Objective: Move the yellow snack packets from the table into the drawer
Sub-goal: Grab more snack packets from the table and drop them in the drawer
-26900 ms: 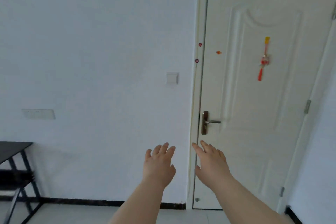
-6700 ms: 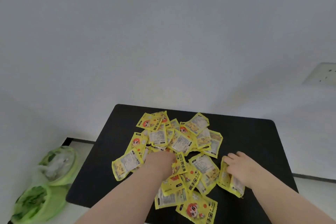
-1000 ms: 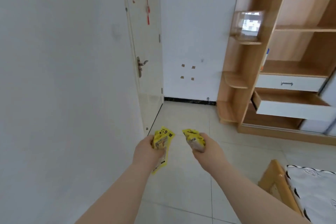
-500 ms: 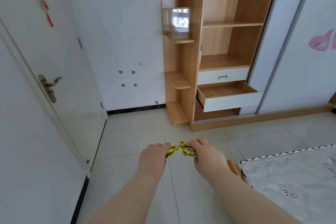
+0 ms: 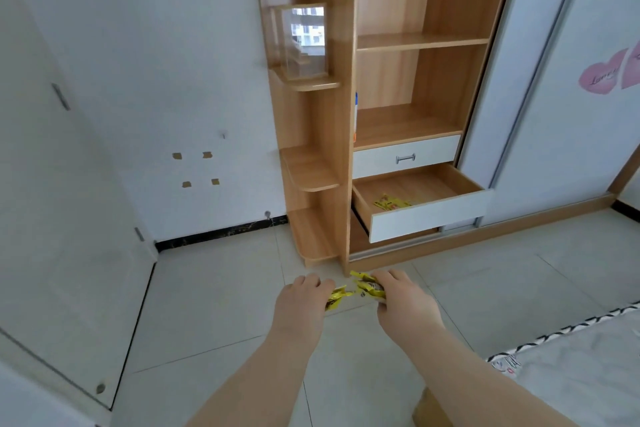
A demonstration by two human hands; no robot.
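Note:
My left hand (image 5: 304,303) grips yellow snack packets (image 5: 336,298), whose ends stick out to the right of its fingers. My right hand (image 5: 403,305) grips another bunch of yellow packets (image 5: 370,286). Both hands are held out low over the tiled floor, close together. Ahead stands a wooden wardrobe with its lower drawer (image 5: 426,215) pulled out. Yellow packets (image 5: 391,202) lie inside that drawer near its front left. The table is out of view.
A shut white drawer (image 5: 405,157) sits above the pulled-out one. Curved corner shelves (image 5: 311,170) and a clear box (image 5: 303,40) are on the wardrobe's left. A white door (image 5: 62,201) stands at left, a sliding panel (image 5: 561,80) at right, a bed corner (image 5: 571,364) at lower right.
I have come closer to the wardrobe, so the pulled-out drawer looms larger. Both hands still hold their packets, close together in front of me.

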